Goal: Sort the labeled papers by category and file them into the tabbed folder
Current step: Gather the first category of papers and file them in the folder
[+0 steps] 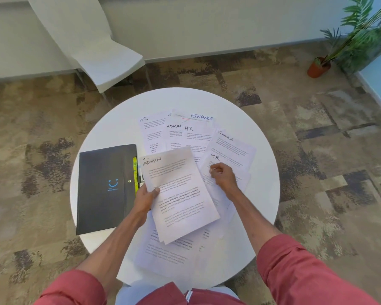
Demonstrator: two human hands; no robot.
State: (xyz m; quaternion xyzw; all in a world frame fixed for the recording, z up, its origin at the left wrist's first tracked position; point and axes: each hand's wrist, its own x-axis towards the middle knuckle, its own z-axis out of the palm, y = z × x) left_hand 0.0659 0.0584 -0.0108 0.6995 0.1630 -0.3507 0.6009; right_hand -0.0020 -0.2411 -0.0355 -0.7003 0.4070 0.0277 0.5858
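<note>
Two hands work just right of the black folder (103, 190). The left hand (146, 200) grips a thin stack of papers (180, 194) by its left edge, thumb on top. The top sheet is marked ADMIN, and the stack sits just beside the folder's yellow tabs (135, 172). The right hand (223, 177), farther right of the folder, has its fingers curled over a sheet marked HR (216, 158); whether it pinches that sheet cannot be told. Loose sheets (176, 133) marked HR, ADMIN and FINANCE lie fanned right of the folder. The folder lies shut on the round white surface (262, 150).
</note>
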